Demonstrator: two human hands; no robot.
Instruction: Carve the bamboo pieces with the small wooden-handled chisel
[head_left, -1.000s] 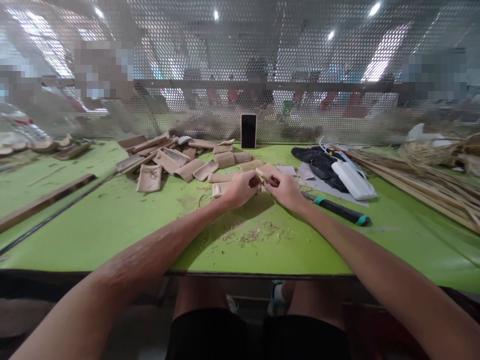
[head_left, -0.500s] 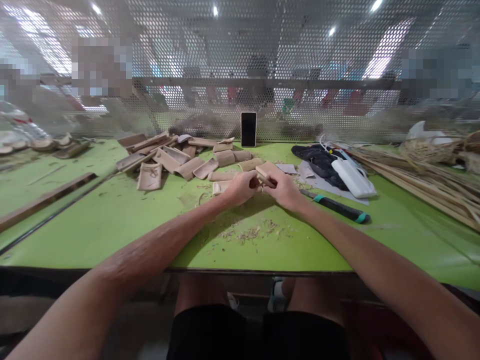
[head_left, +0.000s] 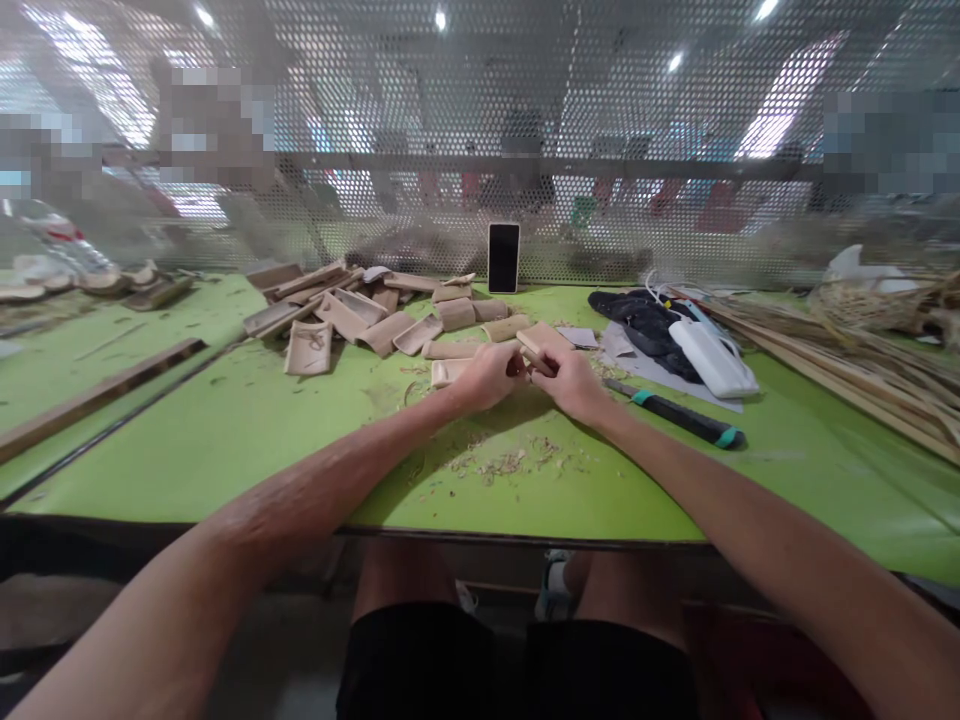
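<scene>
My right hand (head_left: pixel 576 384) is closed around a pale bamboo piece (head_left: pixel 543 338), which is tilted over the green table. Close on its left, my left hand (head_left: pixel 486 376) has its fingers curled in a pinch by the near end of that piece. What those left fingertips hold is too small to make out. Just behind the left hand lies another bamboo piece (head_left: pixel 448 372). Right of the right hand rests a tool with a black and teal handle (head_left: pixel 688 418), its metal end partly hidden by the hand. Bamboo shavings (head_left: pixel 506 462) are scattered below both hands.
A heap of curved bamboo pieces (head_left: pixel 352 312) covers the back left. A phone (head_left: pixel 503 258) stands against the perforated screen (head_left: pixel 420 215). At right are a black cloth (head_left: pixel 643 322), a white power bank-like block (head_left: pixel 712 358) and long strips (head_left: pixel 847 365). A wooden bar (head_left: pixel 97 398) lies left.
The whole view has shifted slightly, so things on the table appear a little further right. Both hands stay together at the bamboo piece, with only slight finger movement.
</scene>
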